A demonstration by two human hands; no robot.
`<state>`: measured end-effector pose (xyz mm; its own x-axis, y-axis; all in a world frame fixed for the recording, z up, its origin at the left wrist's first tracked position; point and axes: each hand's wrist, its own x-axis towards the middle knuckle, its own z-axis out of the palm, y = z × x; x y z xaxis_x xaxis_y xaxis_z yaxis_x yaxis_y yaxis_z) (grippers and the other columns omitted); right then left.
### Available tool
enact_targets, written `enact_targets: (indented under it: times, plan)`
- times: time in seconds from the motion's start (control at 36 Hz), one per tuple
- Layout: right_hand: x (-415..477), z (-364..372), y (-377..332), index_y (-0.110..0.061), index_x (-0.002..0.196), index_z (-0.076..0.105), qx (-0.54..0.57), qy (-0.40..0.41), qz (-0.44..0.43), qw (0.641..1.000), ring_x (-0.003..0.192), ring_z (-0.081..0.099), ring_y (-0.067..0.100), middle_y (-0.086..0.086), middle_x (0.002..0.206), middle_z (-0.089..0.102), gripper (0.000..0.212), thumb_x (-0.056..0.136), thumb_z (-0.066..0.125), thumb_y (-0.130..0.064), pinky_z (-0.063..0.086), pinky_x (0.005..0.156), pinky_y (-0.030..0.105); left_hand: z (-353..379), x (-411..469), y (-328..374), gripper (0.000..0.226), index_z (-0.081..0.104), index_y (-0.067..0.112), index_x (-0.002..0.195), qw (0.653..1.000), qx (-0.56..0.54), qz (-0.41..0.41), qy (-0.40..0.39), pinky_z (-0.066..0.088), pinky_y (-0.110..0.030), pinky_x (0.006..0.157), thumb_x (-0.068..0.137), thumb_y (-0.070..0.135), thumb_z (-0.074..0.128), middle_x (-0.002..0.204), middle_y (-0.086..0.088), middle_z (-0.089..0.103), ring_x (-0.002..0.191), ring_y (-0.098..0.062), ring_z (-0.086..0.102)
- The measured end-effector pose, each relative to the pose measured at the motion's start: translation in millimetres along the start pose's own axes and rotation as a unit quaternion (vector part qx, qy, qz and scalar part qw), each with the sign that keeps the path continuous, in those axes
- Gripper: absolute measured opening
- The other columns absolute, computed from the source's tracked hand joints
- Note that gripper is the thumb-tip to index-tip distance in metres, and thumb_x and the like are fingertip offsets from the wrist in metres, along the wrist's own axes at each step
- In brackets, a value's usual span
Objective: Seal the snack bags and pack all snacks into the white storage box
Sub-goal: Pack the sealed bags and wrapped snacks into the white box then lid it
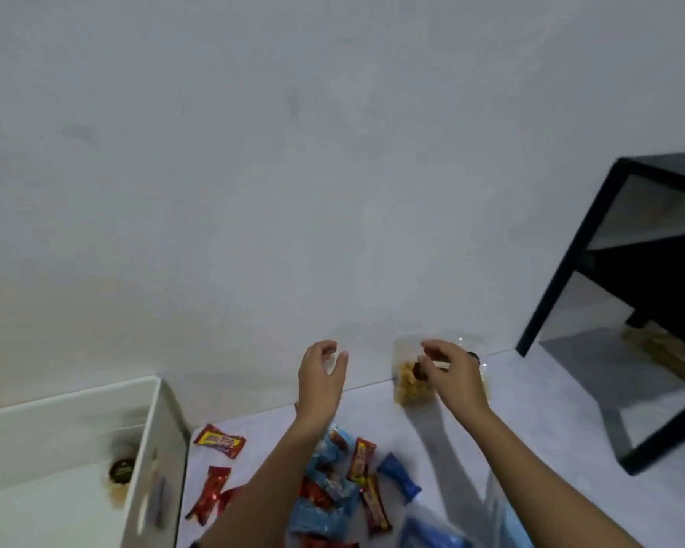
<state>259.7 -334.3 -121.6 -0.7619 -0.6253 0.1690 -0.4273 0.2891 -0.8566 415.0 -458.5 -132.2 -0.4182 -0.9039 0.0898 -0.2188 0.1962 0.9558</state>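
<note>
From your head camera, both of your bare arms reach forward over the pale table (550, 413), toward the white wall behind it. Take the clear snack bag (412, 383) standing at the table's far edge as your landmark: it holds pale yellow pieces, and its top looks loose and crumpled, though blur hides whether it is sealed.

Your right hand (453, 371) is at that bag, covering its right half. The fingers (432, 348) curl over the top of it and seem to pinch something small and dark against the plastic; the blur keeps you from telling exactly what, or how firm the hold is.

Your left hand (321, 375) hangs just left of the bag and apart from it, its fingers (329, 346) half curled and spread, with nothing in them.

Nearer to you than the bag, between your forearms and to their left, lies a scatter of small wrapped snacks: a red and yellow wrapper (219, 441), a red bar (210, 494), a dark blue wrapper (399, 476) and light blue packets (325, 504).

Far left of the bag, at the table's left end, stands the white storage box (163, 448), open on top. Inside it you can see a round dark-lidded item (122, 470).

Right of the bag, a black frame shelf (578, 255) stands against the wall.
</note>
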Motion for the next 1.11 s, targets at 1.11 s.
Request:
enact_targets:
  times: [1.11]
  plan:
    - [51.6, -63.7, 144.6, -0.018, 0.073, 0.060, 0.145, 0.036, 0.117, 0.982, 0.079, 0.062, 0.015, -0.003, 0.075, 0.065, 0.017, 0.090, 0.060, -0.017, 0.049, 0.081, 0.037, 156.8, 11.2, -33.4, 0.004, 0.057, 0.002, 0.084, 0.994, -0.103, -0.027, -0.013, 0.043, -0.008, 0.061, 0.087, 0.001, 0.059, 0.074, 0.000, 0.056, 0.061, 0.007, 0.051]
